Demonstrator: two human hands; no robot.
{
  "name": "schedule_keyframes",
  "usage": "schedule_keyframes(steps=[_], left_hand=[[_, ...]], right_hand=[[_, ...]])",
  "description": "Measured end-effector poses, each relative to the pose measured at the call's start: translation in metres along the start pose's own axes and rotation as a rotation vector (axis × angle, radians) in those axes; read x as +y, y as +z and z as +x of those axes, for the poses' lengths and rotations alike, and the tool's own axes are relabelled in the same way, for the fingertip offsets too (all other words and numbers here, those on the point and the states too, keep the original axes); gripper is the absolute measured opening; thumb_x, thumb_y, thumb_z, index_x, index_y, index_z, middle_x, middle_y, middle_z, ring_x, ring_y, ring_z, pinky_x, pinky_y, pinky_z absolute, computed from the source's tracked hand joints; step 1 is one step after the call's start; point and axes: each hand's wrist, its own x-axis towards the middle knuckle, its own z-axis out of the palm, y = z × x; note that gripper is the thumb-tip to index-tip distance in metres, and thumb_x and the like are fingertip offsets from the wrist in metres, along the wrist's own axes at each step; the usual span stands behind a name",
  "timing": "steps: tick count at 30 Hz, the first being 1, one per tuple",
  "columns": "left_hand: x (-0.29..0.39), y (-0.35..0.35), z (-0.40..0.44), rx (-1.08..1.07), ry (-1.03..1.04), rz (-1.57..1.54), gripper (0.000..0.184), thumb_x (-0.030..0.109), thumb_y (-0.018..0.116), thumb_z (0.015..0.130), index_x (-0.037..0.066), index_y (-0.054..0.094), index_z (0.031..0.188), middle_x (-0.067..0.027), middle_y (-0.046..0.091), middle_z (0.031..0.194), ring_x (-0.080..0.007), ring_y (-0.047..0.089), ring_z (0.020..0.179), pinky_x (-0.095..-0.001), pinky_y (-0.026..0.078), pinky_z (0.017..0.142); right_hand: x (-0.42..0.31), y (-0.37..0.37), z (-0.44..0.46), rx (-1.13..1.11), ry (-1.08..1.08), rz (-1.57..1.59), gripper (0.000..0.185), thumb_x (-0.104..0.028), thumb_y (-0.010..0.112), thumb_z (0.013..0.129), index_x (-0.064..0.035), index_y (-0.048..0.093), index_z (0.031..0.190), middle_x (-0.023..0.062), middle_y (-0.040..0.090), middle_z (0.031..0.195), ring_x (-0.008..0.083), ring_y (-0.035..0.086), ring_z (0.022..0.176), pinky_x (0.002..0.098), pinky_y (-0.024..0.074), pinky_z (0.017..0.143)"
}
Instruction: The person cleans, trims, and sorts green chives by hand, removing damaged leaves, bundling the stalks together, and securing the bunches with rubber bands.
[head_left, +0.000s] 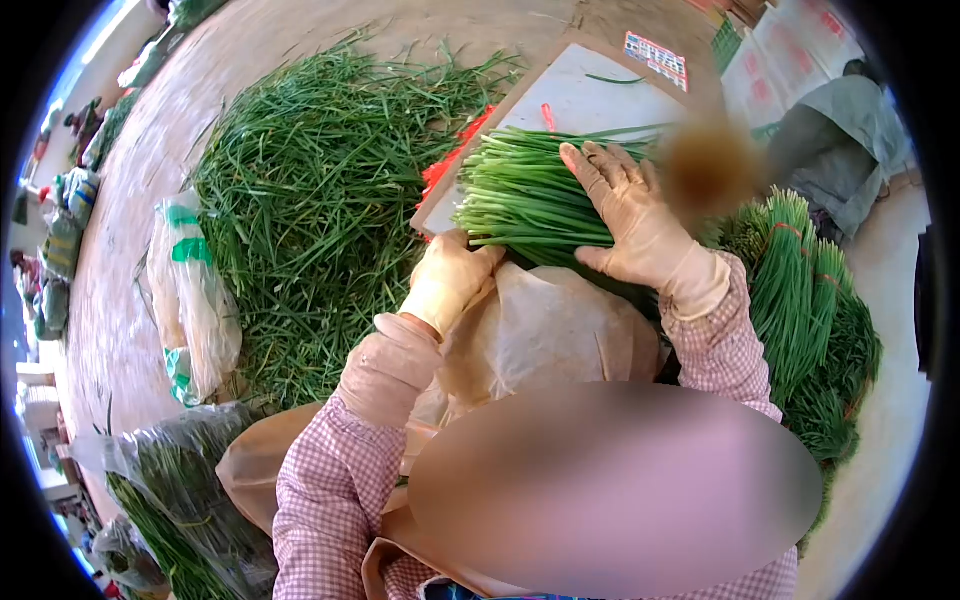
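A thick bunch of green chives [535, 190] lies across a white board [600, 95] with a brown edge, its pale cut ends towards the left. My right hand [640, 215], in a pale glove, rests open on top of the bunch with fingers spread. My left hand [450, 280], gloved too, is closed at the near left corner of the board, just below the cut ends. What its fingers hold, if anything, is hidden. Red ties [460, 150] hang along the board's left edge, and a red strip [548, 117] lies behind the bunch.
Loose green leaves [310, 190] form a large heap left of the board. Tied chive bundles [790, 290] are stacked at the right. Clear plastic bags [190, 300] lie at the left, and wrapped greens [190, 490] at the lower left. A grey-green sack [840, 140] stands far right.
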Motion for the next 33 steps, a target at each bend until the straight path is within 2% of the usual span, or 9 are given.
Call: schedule_keyframes(steps=[5,6,10,15,18,21,24,29,33], left_hand=[[-0.005,0.005,0.008,0.044,0.230,-0.197,0.023,0.019,0.069,0.079,-0.002,0.065,0.088,-0.0091,0.063,0.066,-0.0170,0.055,0.050,-0.0304,0.042,0.046],[0.019,0.000,0.003,-0.014,-0.120,-0.346,0.021,0.016,0.067,0.080,-0.003,0.063,0.086,-0.0119,0.063,0.066,-0.0200,0.058,0.051,-0.0329,0.045,0.046],[0.014,0.002,0.023,-0.033,-0.170,-0.542,0.007,0.007,0.065,0.081,0.003,0.063,0.086,-0.0069,0.061,0.063,-0.0096,0.041,0.040,-0.0248,0.027,0.036],[0.025,-0.004,0.017,-0.141,-0.145,-0.527,0.014,0.011,0.063,0.084,0.000,0.066,0.093,-0.0071,0.061,0.063,-0.0092,0.044,0.041,-0.0238,0.030,0.036],[0.018,-0.022,0.019,-0.293,-0.075,-0.496,0.020,0.016,0.066,0.084,0.001,0.069,0.096,-0.0056,0.064,0.066,-0.0096,0.051,0.045,-0.0245,0.036,0.039],[0.018,-0.034,0.007,0.071,0.244,-0.036,0.016,0.018,0.065,0.085,0.005,0.071,0.092,-0.0047,0.066,0.064,-0.0138,0.059,0.050,-0.0261,0.047,0.051],[0.039,-0.049,-0.008,0.533,0.922,0.588,0.033,0.014,0.071,0.078,0.004,0.065,0.110,-0.0109,0.069,0.095,-0.0221,0.066,0.080,-0.0327,0.052,0.073],[0.081,-0.011,0.004,0.176,1.231,0.895,0.087,0.024,0.079,0.067,0.015,0.038,0.143,-0.0111,0.041,0.142,-0.0337,0.039,0.131,-0.0553,0.027,0.108],[0.083,0.011,0.033,0.121,1.138,0.927,0.099,0.031,0.081,0.066,0.024,0.026,0.148,-0.0101,0.033,0.148,-0.0351,0.033,0.135,-0.0583,0.019,0.111]], right_hand=[[-0.020,0.031,-0.004,0.193,-0.034,0.193,0.101,-0.049,0.073,0.071,-0.0136,0.021,0.150,0.0260,0.029,0.147,0.0463,0.026,0.136,0.0630,0.0180,0.109],[-0.019,0.038,0.004,0.191,0.017,0.199,0.107,-0.053,0.075,0.067,-0.0144,0.020,0.150,0.0253,0.028,0.148,0.0457,0.024,0.137,0.0630,0.0174,0.109],[-0.024,0.046,0.006,0.177,0.059,0.091,0.117,-0.055,0.078,0.062,-0.0161,0.014,0.151,0.0242,0.025,0.149,0.0451,0.023,0.138,0.0637,0.0161,0.109],[-0.011,0.063,0.022,0.327,0.070,-0.024,0.105,-0.015,0.075,0.061,-0.0149,0.020,0.150,0.0183,0.039,0.141,0.0392,0.038,0.131,0.0572,0.0307,0.105],[0.006,0.047,0.035,0.194,0.098,-0.001,0.092,-0.017,0.070,0.071,-0.0113,0.022,0.149,0.0138,0.039,0.144,0.0320,0.039,0.133,0.0512,0.0313,0.107],[0.016,0.051,0.038,0.176,0.070,0.015,0.102,-0.029,0.079,0.068,-0.0077,0.021,0.149,0.0123,0.038,0.145,0.0296,0.037,0.134,0.0459,0.0312,0.109],[0.015,0.051,0.035,0.191,0.071,0.036,0.105,-0.031,0.081,0.067,-0.0052,0.020,0.148,0.0132,0.038,0.145,0.0297,0.036,0.134,0.0443,0.0302,0.110],[0.015,0.061,0.032,0.269,0.044,-0.017,0.105,-0.038,0.079,0.068,-0.0008,0.021,0.147,0.0160,0.036,0.146,0.0318,0.033,0.136,0.0444,0.0269,0.112],[0.015,0.045,0.012,0.194,0.125,-0.075,0.102,-0.049,0.074,0.071,0.0018,0.026,0.145,0.0173,0.033,0.148,0.0326,0.027,0.139,0.0439,0.0224,0.114]])
